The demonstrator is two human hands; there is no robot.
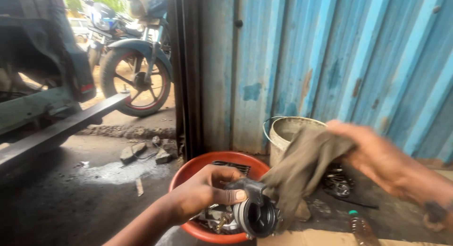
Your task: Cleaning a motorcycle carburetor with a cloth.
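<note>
My left hand [207, 191] grips a dark metal engine part [255, 213] with a round open mouth, holding it over a red plastic basin [188, 173]. My right hand [377, 154] holds a dirty grey-brown rag [302, 168] that hangs down and touches the right side of the part. The right hand looks blurred. Several small metal parts [214, 220] lie in the basin under the left hand.
A worn grey bucket [283, 130] stands behind the basin against a blue corrugated metal wall [330, 52]. A brown bottle with a green cap [361, 229] lies at lower right. A motorcycle [134, 62] is parked outside at upper left; stones [141, 151] litter the wet ground.
</note>
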